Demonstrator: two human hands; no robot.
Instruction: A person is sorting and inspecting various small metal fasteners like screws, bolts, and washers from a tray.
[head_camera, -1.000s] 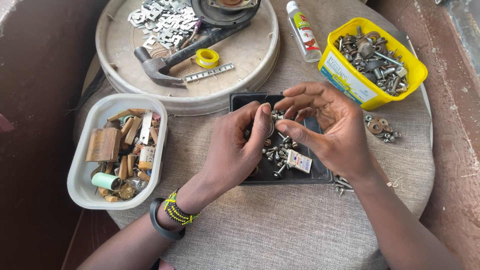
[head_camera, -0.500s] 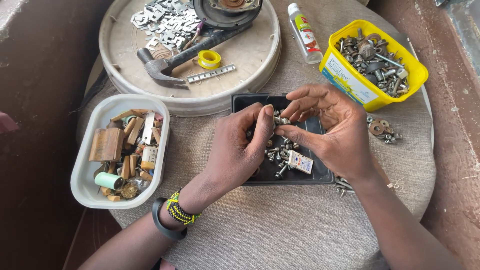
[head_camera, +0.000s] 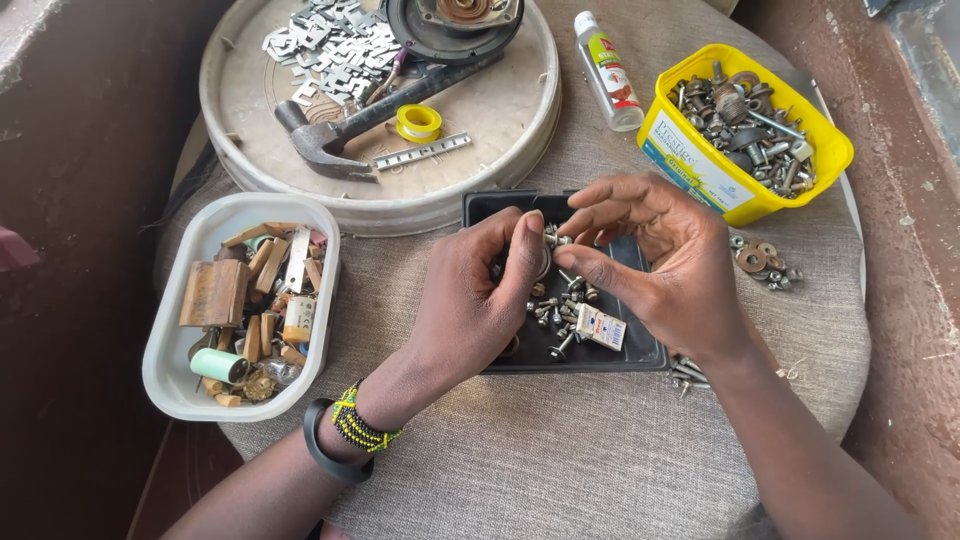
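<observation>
Left hand (head_camera: 470, 300): held over the left part of the black tray (head_camera: 480, 207); fingers (head_camera: 527, 250) closed on a small metal part (head_camera: 545, 262), thumb and forefinger pinched on it.
Right hand (head_camera: 665, 270): held over the right part of the tray; forefinger and thumb brought together at a small screw (head_camera: 553, 238), just beside the left fingertips; whether the screw is truly gripped cannot be told.
Metal part: held above the tray, between the two hands; mostly hidden by the left fingers, so its shape cannot be told.
Black tray: set on the cloth-covered bench (head_camera: 560, 450), in the middle; loose screws (head_camera: 560, 305) and a small white box (head_camera: 600, 326) are seen inside it.
Left wrist: a beaded band (head_camera: 360, 428) and a black band (head_camera: 325, 458) are worn.
White tub (head_camera: 170, 385): left of the tray, well apart from the hands; filled with wooden pieces, a green spool and small metal items.
Round tray (head_camera: 250, 170): behind the black tray, touching its far edge; a hammer (head_camera: 340, 135), a yellow tape roll (head_camera: 418, 122), a toothed metal strip (head_camera: 422, 152), a heap of flat metal clips (head_camera: 325, 45) and a dark round motor part (head_camera: 455, 25) are carried on it.
Bottle (head_camera: 610, 72): laid between the round tray and the yellow tub.
Yellow tub (head_camera: 700, 170): at far right, filled with bolts and nuts.
Washers (head_camera: 760, 260): loose on the bench, just right of the right hand.
</observation>
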